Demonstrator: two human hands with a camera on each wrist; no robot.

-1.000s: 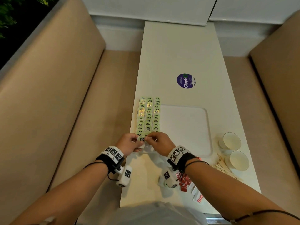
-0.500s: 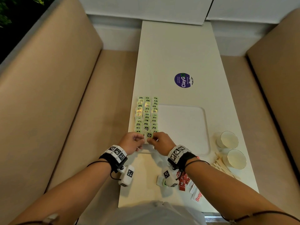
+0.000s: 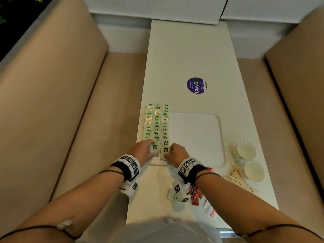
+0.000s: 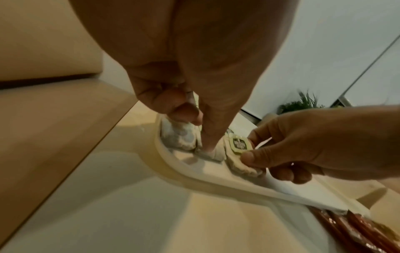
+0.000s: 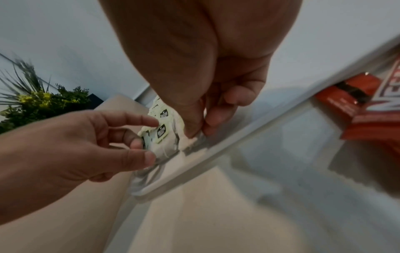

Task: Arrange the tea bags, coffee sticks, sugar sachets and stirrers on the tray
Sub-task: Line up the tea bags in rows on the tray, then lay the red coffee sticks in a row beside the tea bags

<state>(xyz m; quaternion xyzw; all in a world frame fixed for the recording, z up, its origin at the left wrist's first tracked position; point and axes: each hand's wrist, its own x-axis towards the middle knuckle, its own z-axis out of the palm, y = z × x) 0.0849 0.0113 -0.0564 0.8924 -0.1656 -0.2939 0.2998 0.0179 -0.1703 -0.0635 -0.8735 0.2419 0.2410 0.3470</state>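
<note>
Head view: tea bags (image 3: 156,123) with green tags lie in three rows along the tray's (image 3: 201,137) left side. Left hand (image 3: 142,151) and right hand (image 3: 176,152) each pinch a nearest-row bag with curled fingers (image 4: 249,156). Beyond the tray, a "ClayGo" sticker (image 3: 196,85) marks the surface (image 3: 189,50).

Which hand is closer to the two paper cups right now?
Right. The right hand sits at the tray's near edge, pinching a tea bag, with the paper cups off to its right; the left hand is farther left.
</note>
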